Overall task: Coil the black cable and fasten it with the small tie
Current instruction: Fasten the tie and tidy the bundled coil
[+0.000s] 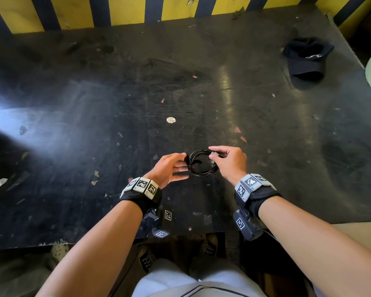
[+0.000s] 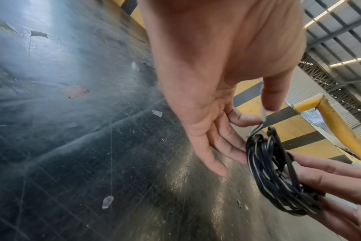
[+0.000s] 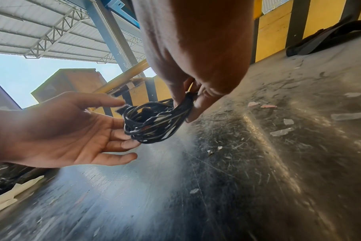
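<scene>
At the left, the left hand sits palm turned toward the coil, its fingers mostly straight and spread. Thumb and forefinger pinch a small pale strip, apparently the small tie, which runs down to the left edge of the coil; in the right wrist view that spot is blurred. The lower fingertips lie against the coil's left side.

Between the hands, the black cable is wound into a tight round coil of several loops, held just above the near middle of the dark, scratched surface.

To the right, the right hand grips the coil's right side, its fingers curled round the bunched strands with the thumb on top.

Farther off, a small pale disc lies on the surface beyond the hands, and a black cap rests at the far right corner, before the yellow-and-black striped wall.
</scene>
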`<state>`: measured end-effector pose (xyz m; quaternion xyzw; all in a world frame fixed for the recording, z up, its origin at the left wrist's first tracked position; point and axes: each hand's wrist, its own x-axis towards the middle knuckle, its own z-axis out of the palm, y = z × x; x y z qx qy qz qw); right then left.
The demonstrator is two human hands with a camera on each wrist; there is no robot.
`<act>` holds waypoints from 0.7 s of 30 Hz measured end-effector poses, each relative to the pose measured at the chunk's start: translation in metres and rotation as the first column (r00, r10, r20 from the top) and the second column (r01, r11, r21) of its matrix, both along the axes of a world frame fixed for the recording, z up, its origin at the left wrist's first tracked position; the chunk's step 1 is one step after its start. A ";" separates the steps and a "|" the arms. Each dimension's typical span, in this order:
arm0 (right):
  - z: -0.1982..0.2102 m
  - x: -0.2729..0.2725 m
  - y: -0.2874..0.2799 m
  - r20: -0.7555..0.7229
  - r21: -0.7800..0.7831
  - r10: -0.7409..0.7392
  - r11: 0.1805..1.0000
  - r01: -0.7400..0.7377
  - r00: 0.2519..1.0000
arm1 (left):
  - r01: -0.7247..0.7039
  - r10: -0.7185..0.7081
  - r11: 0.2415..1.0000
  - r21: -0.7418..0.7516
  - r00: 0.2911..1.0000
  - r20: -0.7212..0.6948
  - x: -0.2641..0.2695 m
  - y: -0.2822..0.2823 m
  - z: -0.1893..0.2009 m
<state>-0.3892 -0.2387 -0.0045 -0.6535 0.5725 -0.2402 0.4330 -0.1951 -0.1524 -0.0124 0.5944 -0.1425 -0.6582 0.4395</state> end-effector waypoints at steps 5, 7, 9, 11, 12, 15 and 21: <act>0.001 0.003 -0.001 -0.021 -0.019 0.011 1.000 -0.011 1.000 | 0.023 -0.024 1.000 -0.002 1.000 -0.016 0.003 0.003 0.000; 0.002 0.004 -0.001 -0.026 -0.025 0.016 1.000 -0.017 1.000 | 0.039 -0.039 0.999 -0.024 0.999 0.004 0.003 0.004 -0.001; 0.002 0.005 -0.001 -0.021 -0.025 0.017 1.000 -0.018 1.000 | 0.028 -0.028 0.999 -0.039 0.999 -0.015 0.002 0.004 -0.001; 0.001 0.007 -0.001 -0.021 -0.024 0.017 1.000 -0.017 1.000 | 0.015 -0.016 0.999 -0.045 0.999 -0.042 0.002 0.004 0.000; 0.001 0.007 -0.001 -0.021 -0.023 0.017 1.000 -0.018 1.000 | 0.012 -0.014 0.999 -0.042 0.999 -0.052 0.002 0.004 0.000; -0.001 0.009 0.001 -0.023 -0.022 0.011 1.000 -0.011 1.000 | 0.016 -0.019 0.999 -0.032 0.997 -0.078 0.001 0.003 0.001; -0.002 0.007 0.003 -0.027 -0.055 0.002 0.999 -0.004 1.000 | 0.056 -0.059 0.998 -0.023 0.992 -0.110 0.000 0.000 0.001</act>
